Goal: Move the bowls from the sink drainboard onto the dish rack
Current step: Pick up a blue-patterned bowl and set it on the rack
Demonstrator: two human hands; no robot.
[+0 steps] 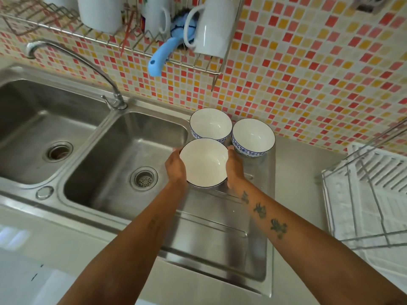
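Glazed near bowl [203, 162] gripped between left hand [175, 166] and right hand [234, 165]; lifting risks clipping touching rear bowl [210, 124].

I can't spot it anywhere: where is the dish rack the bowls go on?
The dish rack stands at the far right of the head view, on the counter beside the drainboard, right of the three bowls.

The near stretch of the drainboard [211, 234] is left bare, crossed only by the two forearms. Behind the front bowl [203, 162], the way is blocked by the left rear bowl [210, 124] and the right rear bowl [253, 136], which touch it or stand just beside it. Open steel tabletop [304, 172] is found between the bowls and the dish rack [370, 194]. Overhead, room is limited by the wall rack [198, 64] with its hanging mug [212, 29] and blue brush [163, 53].
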